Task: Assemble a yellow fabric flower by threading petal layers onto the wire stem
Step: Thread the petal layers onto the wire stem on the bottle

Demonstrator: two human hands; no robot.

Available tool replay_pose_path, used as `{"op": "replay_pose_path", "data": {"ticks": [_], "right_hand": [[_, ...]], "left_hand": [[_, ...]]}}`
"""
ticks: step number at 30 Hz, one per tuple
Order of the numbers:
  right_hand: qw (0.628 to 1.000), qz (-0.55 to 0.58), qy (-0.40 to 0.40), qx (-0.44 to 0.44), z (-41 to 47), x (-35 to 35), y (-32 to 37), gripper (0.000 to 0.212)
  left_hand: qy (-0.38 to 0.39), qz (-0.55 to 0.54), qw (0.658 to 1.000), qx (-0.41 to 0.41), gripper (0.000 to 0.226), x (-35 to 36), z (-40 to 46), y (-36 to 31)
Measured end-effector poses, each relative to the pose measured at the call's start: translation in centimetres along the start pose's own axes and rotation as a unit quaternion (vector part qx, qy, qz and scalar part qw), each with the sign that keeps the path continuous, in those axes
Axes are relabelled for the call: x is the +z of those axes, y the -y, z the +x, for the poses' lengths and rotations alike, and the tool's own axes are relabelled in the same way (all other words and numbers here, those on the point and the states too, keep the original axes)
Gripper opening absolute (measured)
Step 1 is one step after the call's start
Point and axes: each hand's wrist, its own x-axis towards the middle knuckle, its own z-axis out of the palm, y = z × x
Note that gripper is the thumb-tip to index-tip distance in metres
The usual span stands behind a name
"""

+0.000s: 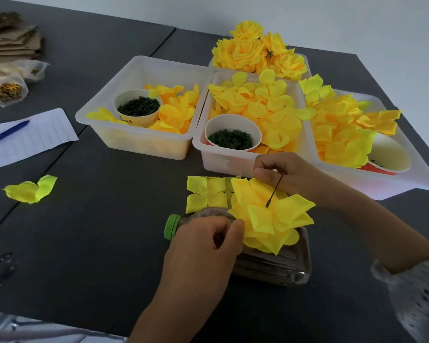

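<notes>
A half-built yellow fabric flower [273,219] of stacked petal layers sits over a clear plastic bottle [270,266] lying on its side. A thin dark wire stem [274,191] sticks up out of the flower's middle. My right hand [285,174] pinches the top of the stem. My left hand [208,246] pinches the flower's left edge. A flat four-lobed petal layer [206,194] lies on the table just left of the flower. Another loose petal piece [30,190] lies far left.
Three translucent tubs [104,100] [201,144] [421,179] hold loose yellow petals and paper cups of dark green parts [138,107] [229,138]. Finished yellow flowers [255,50] pile up behind. Lined paper with a blue pen [8,133] and cardboard lie at left.
</notes>
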Motion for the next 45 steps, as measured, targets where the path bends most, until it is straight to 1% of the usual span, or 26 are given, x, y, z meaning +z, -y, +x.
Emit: {"op": "replay_pose_path", "data": {"ticks": [4, 7, 12, 13, 15, 18, 20, 23, 27, 30, 33, 39, 43, 45], "right_hand": [[1.0, 0.01, 0.009, -0.008, 0.3, -0.2, 0.6, 0.027], [1.0, 0.009, 0.004, -0.015, 0.4, -0.3, 1.2, 0.031], [1.0, 0.009, 0.018, -0.011, -0.1, -0.7, 1.4, 0.039], [1.0, 0.004, 0.021, -0.006, -0.4, -0.8, 1.4, 0.038], [1.0, -0.006, 0.023, 0.003, -1.0, -0.9, 1.4, 0.03], [1.0, -0.012, -0.001, -0.003, -1.8, -0.9, 1.6, 0.022], [0.999, -0.034, -0.031, -0.007, -2.4, -1.2, 1.6, 0.018], [0.996, -0.063, -0.067, -0.005, -3.5, -1.6, 1.5, 0.023], [0.994, -0.079, -0.075, 0.03, -4.7, -1.6, 2.0, 0.023], [0.991, -0.09, -0.091, 0.046, -5.2, -1.6, 2.6, 0.028], [0.989, -0.101, -0.091, 0.061, -5.6, -1.7, 3.3, 0.03], [0.981, -0.129, -0.103, 0.097, -6.0, -1.7, 4.7, 0.043], [0.969, -0.195, -0.099, 0.115, -5.9, -1.7, 6.1, 0.032], [0.959, -0.236, -0.087, 0.126, -6.0, -1.7, 6.8, 0.03]], "left_hand": [[-0.001, -0.004, 1.0, 0.0, 0.042, 0.1, -0.1, 0.0], [-0.003, -0.003, 1.0, -0.007, 0.041, 0.1, 0.0, 0.0], [-0.001, -0.003, 1.0, -0.005, 0.04, 0.1, -0.2, 0.2], [0.002, -0.004, 1.0, -0.005, 0.04, 0.1, -0.3, 0.2], [0.003, 0.001, 1.0, -0.006, 0.038, 0.1, -0.3, 0.2], [0.011, 0.022, 1.0, -0.01, 0.033, 0.1, -0.3, 0.1], [0.021, 0.016, 1.0, -0.014, 0.031, 0.0, -0.4, 0.0], [0.023, 0.004, 0.999, -0.023, 0.033, 0.0, -0.5, 0.0], [0.022, 0.0, 0.999, -0.023, 0.035, 0.3, -0.5, 0.0], [0.025, -0.002, 0.999, -0.025, 0.037, 0.2, -0.5, 0.0], [0.015, -0.004, 1.0, -0.018, 0.037, 0.2, -0.5, 0.0], [0.02, -0.011, 0.999, -0.022, 0.036, 0.2, -0.4, 0.0], [0.021, -0.016, 0.999, -0.02, 0.036, 0.3, -0.4, 0.1], [0.024, -0.015, 0.999, -0.021, 0.037, 0.3, -0.5, 0.1]]}}
